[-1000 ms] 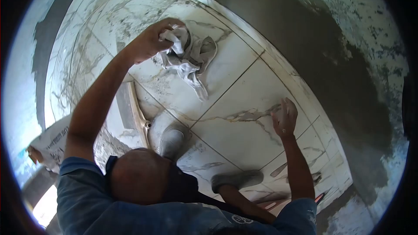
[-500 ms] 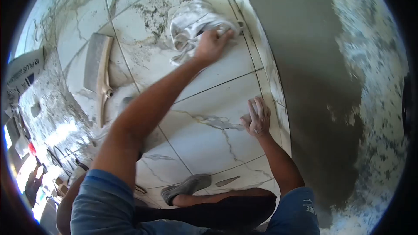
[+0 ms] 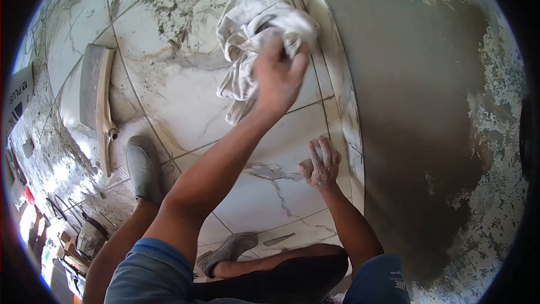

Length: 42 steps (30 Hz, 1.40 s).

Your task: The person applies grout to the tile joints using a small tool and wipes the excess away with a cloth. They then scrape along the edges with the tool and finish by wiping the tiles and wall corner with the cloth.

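Observation:
My left hand grips a crumpled white cloth, which lies on the pale marble-patterned tiles close to the tiled edge strip. The hand and part of the cloth are blurred by motion. My right hand rests on the tiles lower down, beside that strip, with its fingers stretched out and nothing held. Whitish residue marks its fingers.
At left lies a wide flat-bladed tool with a pale spine and socket. A small flat blade lies near my shoe. Grey smooth coating covers the surface at right. Dirt marks the upper tiles.
My left hand and the cloth have shifted, and more of the cloth is spread downward. The view has moved, bringing my other shoe into fuller sight. My right hand stays on the tiles.

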Each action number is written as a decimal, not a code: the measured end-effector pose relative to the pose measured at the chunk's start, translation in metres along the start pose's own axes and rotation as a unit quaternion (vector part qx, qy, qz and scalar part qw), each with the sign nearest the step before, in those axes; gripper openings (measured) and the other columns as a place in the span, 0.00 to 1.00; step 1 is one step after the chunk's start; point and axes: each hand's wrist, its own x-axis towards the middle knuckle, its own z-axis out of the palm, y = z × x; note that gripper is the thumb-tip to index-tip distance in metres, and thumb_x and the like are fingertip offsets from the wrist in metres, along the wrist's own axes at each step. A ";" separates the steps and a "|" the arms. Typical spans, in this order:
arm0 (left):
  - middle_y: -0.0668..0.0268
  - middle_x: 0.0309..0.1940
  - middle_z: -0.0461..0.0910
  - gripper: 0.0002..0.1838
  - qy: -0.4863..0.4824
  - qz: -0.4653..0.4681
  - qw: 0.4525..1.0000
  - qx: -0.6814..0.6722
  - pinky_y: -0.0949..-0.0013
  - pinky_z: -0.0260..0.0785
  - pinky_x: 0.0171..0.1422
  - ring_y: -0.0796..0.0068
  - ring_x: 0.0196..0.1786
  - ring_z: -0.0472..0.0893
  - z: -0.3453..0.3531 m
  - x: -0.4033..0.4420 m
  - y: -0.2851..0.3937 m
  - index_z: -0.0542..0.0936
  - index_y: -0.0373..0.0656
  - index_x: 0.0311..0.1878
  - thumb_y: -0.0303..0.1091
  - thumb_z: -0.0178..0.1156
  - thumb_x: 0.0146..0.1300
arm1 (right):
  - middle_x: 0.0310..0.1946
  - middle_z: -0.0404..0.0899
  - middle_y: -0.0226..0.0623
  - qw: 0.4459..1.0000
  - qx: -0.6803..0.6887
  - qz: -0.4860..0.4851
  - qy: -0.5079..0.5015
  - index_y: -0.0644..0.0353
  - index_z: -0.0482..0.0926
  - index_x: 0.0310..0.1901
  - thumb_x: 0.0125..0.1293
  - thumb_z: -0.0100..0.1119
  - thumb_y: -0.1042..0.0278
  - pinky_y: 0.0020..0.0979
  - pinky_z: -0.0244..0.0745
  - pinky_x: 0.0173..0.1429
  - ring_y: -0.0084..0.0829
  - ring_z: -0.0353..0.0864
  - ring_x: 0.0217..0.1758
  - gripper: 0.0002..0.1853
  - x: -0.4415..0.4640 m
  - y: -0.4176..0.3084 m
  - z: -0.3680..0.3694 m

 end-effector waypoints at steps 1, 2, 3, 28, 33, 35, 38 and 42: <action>0.62 0.34 0.79 0.09 -0.017 -0.047 0.999 -0.005 0.71 0.71 0.43 0.79 0.39 0.77 -0.017 -0.007 0.025 0.75 0.34 0.41 0.29 0.62 0.65 | 0.67 0.66 0.45 1.000 0.002 0.001 0.005 0.54 0.73 0.65 0.68 0.48 0.42 0.45 0.59 0.64 0.46 0.67 0.67 0.31 -0.001 0.000 -0.001; 0.63 0.35 0.79 0.11 -0.033 -0.091 0.995 -0.009 0.73 0.71 0.44 0.81 0.40 0.77 -0.037 -0.015 0.051 0.74 0.34 0.44 0.28 0.64 0.64 | 0.67 0.66 0.46 1.000 0.003 0.003 0.001 0.54 0.73 0.65 0.68 0.47 0.42 0.45 0.59 0.64 0.46 0.68 0.67 0.31 -0.001 -0.001 -0.002; 0.63 0.37 0.80 0.13 -0.054 -0.131 0.989 -0.031 0.73 0.71 0.44 0.81 0.40 0.77 -0.057 -0.022 0.068 0.74 0.33 0.47 0.28 0.64 0.63 | 0.67 0.66 0.46 1.000 0.006 0.003 0.001 0.54 0.74 0.65 0.69 0.47 0.42 0.45 0.59 0.64 0.46 0.68 0.67 0.31 0.001 -0.001 -0.002; 0.44 0.70 0.63 0.28 -0.110 0.137 0.981 0.076 0.58 0.49 0.78 0.48 0.74 0.60 0.044 0.021 -0.030 0.61 0.32 0.71 0.41 0.41 0.76 | 0.66 0.66 0.45 1.000 -0.008 0.002 0.001 0.53 0.72 0.66 0.69 0.45 0.40 0.45 0.59 0.64 0.45 0.68 0.66 0.32 0.001 -0.001 0.001; 0.45 0.71 0.62 0.31 -0.112 0.152 0.981 0.050 0.58 0.45 0.80 0.50 0.76 0.58 0.053 0.036 -0.028 0.57 0.31 0.74 0.46 0.36 0.78 | 0.66 0.66 0.44 1.000 -0.001 0.004 0.017 0.51 0.72 0.66 0.69 0.45 0.40 0.44 0.59 0.64 0.45 0.68 0.65 0.31 0.001 -0.001 0.004; 0.44 0.70 0.63 0.31 -0.070 0.192 0.978 0.052 0.58 0.47 0.79 0.49 0.75 0.59 0.055 0.059 -0.032 0.58 0.31 0.73 0.47 0.36 0.78 | 0.66 0.66 0.44 1.000 -0.004 0.007 0.015 0.51 0.72 0.66 0.69 0.45 0.40 0.44 0.59 0.64 0.44 0.68 0.65 0.31 0.001 0.000 0.005; 0.40 0.68 0.65 0.31 -0.055 0.213 0.973 0.066 0.55 0.50 0.77 0.43 0.72 0.62 0.054 0.066 -0.032 0.60 0.30 0.72 0.47 0.37 0.77 | 0.67 0.66 0.44 1.000 -0.010 0.009 0.012 0.50 0.73 0.66 0.69 0.45 0.40 0.44 0.59 0.64 0.44 0.68 0.65 0.31 0.000 -0.001 0.004; 0.38 0.65 0.67 0.28 -0.074 0.220 0.964 0.133 0.54 0.55 0.75 0.40 0.69 0.65 0.048 0.038 -0.029 0.64 0.30 0.69 0.41 0.41 0.75 | 0.66 0.66 0.43 1.000 -0.008 0.004 0.014 0.50 0.73 0.66 0.69 0.45 0.40 0.43 0.59 0.63 0.44 0.68 0.65 0.31 0.002 0.000 0.004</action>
